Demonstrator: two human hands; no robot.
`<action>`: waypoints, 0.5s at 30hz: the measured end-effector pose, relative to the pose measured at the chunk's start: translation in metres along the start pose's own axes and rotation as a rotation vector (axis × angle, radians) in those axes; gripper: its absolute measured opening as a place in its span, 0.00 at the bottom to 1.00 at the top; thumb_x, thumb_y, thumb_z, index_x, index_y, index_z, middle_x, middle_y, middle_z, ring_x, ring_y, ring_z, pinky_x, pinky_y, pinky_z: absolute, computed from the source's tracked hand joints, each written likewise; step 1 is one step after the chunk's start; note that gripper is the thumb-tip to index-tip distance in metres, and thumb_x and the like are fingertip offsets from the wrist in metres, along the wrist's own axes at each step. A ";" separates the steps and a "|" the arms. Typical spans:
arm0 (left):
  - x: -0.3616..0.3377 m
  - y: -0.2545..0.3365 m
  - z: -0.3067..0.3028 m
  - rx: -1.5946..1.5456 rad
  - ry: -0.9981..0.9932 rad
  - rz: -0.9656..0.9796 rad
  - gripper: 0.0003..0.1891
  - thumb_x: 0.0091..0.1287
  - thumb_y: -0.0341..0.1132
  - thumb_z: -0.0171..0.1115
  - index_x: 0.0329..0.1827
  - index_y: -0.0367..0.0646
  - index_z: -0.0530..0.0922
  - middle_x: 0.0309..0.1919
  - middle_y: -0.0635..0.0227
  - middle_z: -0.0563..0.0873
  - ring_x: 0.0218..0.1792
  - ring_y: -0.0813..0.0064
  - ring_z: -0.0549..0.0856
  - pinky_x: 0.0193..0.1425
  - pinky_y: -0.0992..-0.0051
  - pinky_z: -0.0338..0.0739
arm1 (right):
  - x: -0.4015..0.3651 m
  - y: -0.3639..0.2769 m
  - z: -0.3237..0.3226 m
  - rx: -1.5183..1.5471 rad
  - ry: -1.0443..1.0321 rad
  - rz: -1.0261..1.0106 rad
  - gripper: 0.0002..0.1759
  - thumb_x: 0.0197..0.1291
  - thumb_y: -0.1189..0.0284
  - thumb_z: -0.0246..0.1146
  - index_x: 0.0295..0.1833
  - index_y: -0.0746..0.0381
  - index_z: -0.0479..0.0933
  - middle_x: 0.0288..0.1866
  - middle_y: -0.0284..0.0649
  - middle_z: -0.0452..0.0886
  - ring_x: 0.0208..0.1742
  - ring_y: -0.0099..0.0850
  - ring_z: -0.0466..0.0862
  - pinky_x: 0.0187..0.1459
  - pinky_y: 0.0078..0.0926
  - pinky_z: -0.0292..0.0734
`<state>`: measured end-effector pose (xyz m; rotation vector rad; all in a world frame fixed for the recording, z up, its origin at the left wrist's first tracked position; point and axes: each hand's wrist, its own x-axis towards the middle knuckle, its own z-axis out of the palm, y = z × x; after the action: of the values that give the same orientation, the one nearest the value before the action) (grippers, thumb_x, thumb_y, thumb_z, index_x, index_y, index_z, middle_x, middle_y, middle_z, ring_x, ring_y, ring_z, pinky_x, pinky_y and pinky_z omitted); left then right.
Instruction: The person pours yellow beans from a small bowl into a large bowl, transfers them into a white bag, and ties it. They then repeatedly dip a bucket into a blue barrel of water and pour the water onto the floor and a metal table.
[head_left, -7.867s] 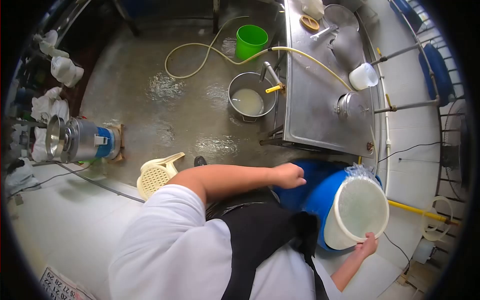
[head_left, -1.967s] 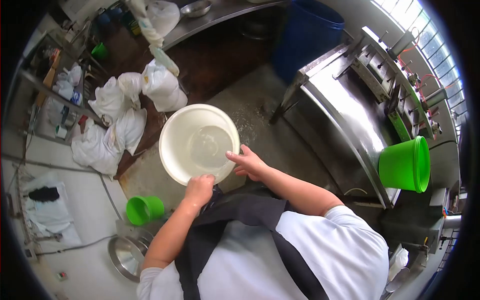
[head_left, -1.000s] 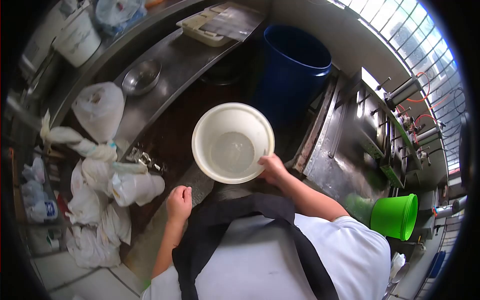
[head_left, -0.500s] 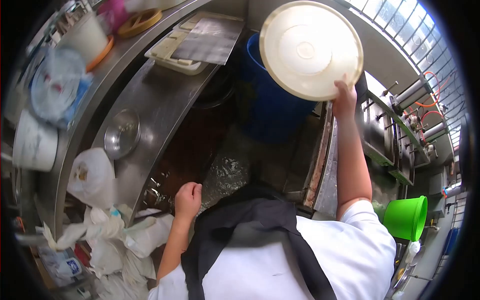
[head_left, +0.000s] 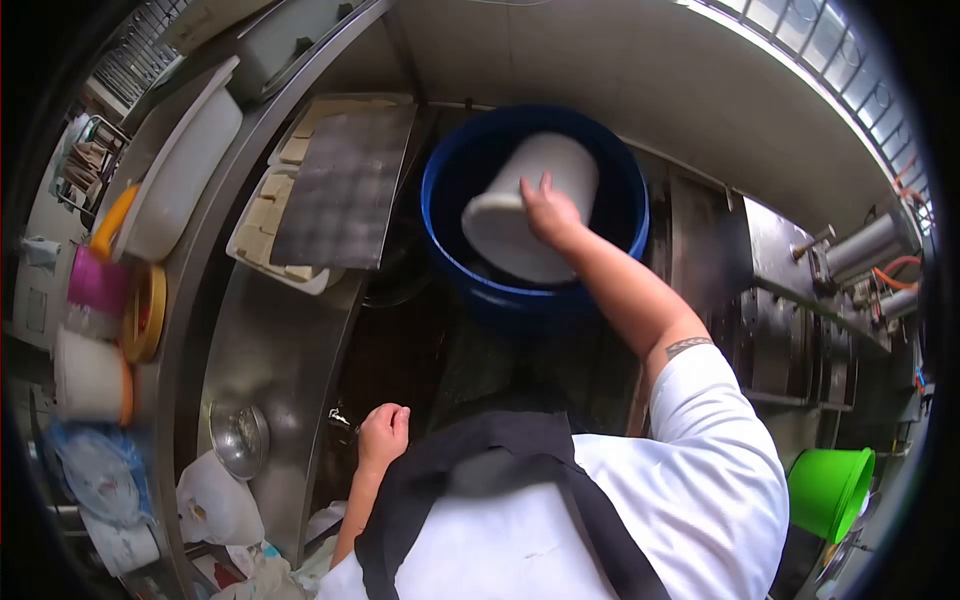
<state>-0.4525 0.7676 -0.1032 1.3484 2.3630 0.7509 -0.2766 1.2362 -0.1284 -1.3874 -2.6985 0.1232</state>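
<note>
A white bucket [head_left: 560, 165] lies tilted inside the large blue barrel [head_left: 636, 190], with its wider rim towards me. My right hand [head_left: 550, 212] is on that rim, two fingers stretched over the outer wall and the thumb hidden. Lower down and to the left, my left hand [head_left: 383, 437] is closed in a loose fist beside the black apron, and nothing shows in it.
A metal sheet [head_left: 345, 190] partly covers trays of pale blocks [head_left: 262, 222] on the left counter. Further down sits a metal bowl [head_left: 238, 440]. Machines with cylinders [head_left: 860, 250] and a green bucket [head_left: 828, 492] are on the right.
The view has shifted, bringing the barrel's opening into sight. My right hand has moved from a raised round off-white thing at the upper right to the white bucket in the barrel.
</note>
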 end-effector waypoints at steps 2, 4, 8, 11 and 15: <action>0.025 0.017 0.007 -0.026 0.016 0.013 0.11 0.72 0.38 0.65 0.36 0.39 0.83 0.31 0.53 0.86 0.36 0.47 0.86 0.40 0.55 0.81 | 0.018 0.032 0.071 -0.033 -0.132 -0.071 0.34 0.69 0.74 0.50 0.81 0.50 0.63 0.76 0.78 0.58 0.46 0.59 0.89 0.46 0.52 0.88; 0.044 0.028 0.009 -0.040 -0.007 -0.018 0.11 0.73 0.38 0.65 0.36 0.39 0.83 0.32 0.53 0.86 0.36 0.47 0.86 0.40 0.56 0.81 | 0.026 0.073 0.152 -0.070 -0.349 -0.014 0.36 0.73 0.71 0.49 0.85 0.46 0.56 0.78 0.79 0.55 0.58 0.65 0.85 0.54 0.55 0.85; 0.096 0.049 0.015 -0.111 -0.016 0.052 0.08 0.72 0.36 0.66 0.38 0.39 0.83 0.32 0.54 0.86 0.35 0.49 0.86 0.41 0.57 0.81 | 0.023 0.070 0.156 -0.005 -0.761 0.153 0.40 0.73 0.68 0.49 0.87 0.54 0.43 0.82 0.74 0.49 0.74 0.70 0.70 0.71 0.58 0.71; 0.165 0.072 0.026 -0.090 0.069 0.217 0.08 0.68 0.34 0.70 0.41 0.37 0.82 0.35 0.55 0.86 0.37 0.50 0.85 0.42 0.59 0.81 | 0.042 0.062 0.171 0.098 -0.755 0.257 0.41 0.72 0.70 0.50 0.87 0.56 0.43 0.82 0.76 0.45 0.73 0.70 0.71 0.70 0.58 0.73; 0.272 0.107 0.041 -0.089 0.274 0.592 0.12 0.62 0.32 0.74 0.45 0.38 0.82 0.37 0.57 0.86 0.39 0.51 0.84 0.45 0.59 0.80 | 0.047 0.034 0.214 0.185 -0.558 0.434 0.41 0.71 0.73 0.50 0.87 0.53 0.45 0.80 0.83 0.38 0.66 0.73 0.77 0.66 0.58 0.77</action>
<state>-0.4943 1.0588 -0.0781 2.0454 2.0800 1.2514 -0.3042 1.2886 -0.3423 -2.1005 -2.6069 0.8906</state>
